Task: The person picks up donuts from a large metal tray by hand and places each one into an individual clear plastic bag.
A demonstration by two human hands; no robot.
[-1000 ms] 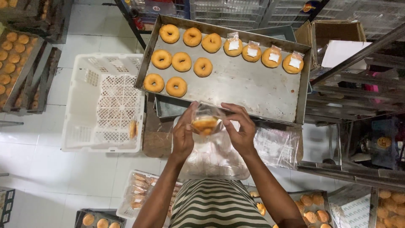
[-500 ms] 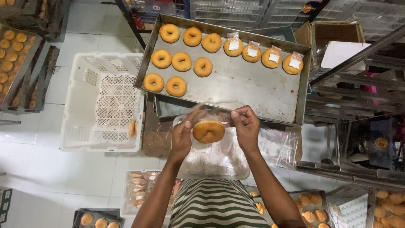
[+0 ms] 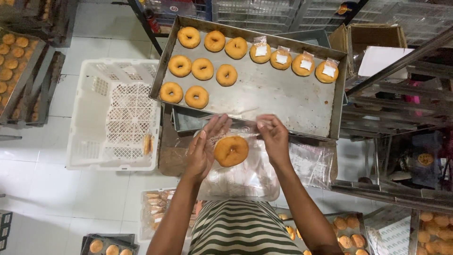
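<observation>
Left hand [image 3: 204, 152] cradles the clear bag [image 3: 236, 141] with a doughnut [image 3: 231, 151] inside, right hand [image 3: 273, 137] pinches its top edge at two o'clock, just below the metal tray [image 3: 264, 94]. A loose pinch could let the doughnut slip out to the floor.

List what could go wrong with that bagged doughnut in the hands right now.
The doughnut sits in a thin clear bag held only at its top edge by the left hand and right hand; it may slip out. It hangs beyond the metal tray, over loose bags, so a drop could miss the tray.
</observation>
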